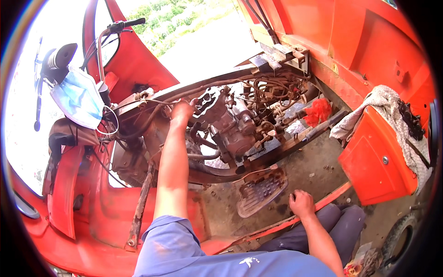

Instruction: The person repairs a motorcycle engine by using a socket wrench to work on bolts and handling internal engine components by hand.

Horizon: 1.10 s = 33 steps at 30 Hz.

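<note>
My left arm reaches over the open frame of a red vehicle. My left hand [182, 111] is curled at the far left side of a greasy engine [235, 131], next to the pale-edged opening of its casing [207, 102]. Its fingertips are partly hidden, and what they grip cannot be made out. A dark hose [157, 115] runs close by. Nearer to me, my right hand [302, 203] is closed in a loose fist above the red floor rail [281, 226], with nothing visible in it. A ribbed foot pedal plate [263, 193] lies to its left.
Handlebars [104, 44] with a hanging blue face mask [79, 98] stand at the left. A red rag [318, 112] lies beyond the frame tube. At the right, a grey towel [385, 104] drapes over a red box panel [378, 159]. A tyre [400, 237] is at lower right.
</note>
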Tool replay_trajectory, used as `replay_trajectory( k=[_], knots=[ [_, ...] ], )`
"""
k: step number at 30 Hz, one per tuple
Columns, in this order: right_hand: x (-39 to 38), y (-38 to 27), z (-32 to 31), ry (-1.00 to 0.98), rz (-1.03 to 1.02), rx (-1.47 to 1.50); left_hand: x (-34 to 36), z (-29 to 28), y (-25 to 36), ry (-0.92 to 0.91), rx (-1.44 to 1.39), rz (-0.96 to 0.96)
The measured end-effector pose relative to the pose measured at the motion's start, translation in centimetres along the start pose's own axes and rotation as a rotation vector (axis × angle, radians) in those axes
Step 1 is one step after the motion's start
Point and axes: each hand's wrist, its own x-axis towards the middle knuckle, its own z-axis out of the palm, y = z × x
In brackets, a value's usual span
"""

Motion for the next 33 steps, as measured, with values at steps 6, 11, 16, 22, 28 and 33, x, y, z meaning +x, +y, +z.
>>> replay_trajectory(
  k=[6, 11, 16, 22, 28, 33],
  knots=[
    [0.2, 0.1, 0.0, 0.015, -0.027, 0.004, 1.2, 1.7, -1.4, 0.109, -0.096, 0.105],
    [0.2, -0.3, -0.2, 0.003, -0.023, 0.008, 1.6, 2.2, -1.9, 0.125, -0.047, -0.087],
    [0.1, 0.0, -0.2, -0.003, -0.016, -0.001, -0.1, 1.0, -1.0, 0.081, -0.040, 0.136],
    [0.2, -0.7, -0.5, -0.025, -0.002, 0.009, 0.9, 1.6, -1.3, 0.087, 0.013, 0.033],
    [0.3, 0.0, -0.3, -0.025, 0.011, 0.000, 2.0, -1.1, 2.7, -0.266, 0.204, 0.004],
    [0.2, -0.2, -0.6, -0.021, 0.016, 0.001, 3.0, -0.9, 5.2, -0.417, 0.409, -0.016]
  ],
)
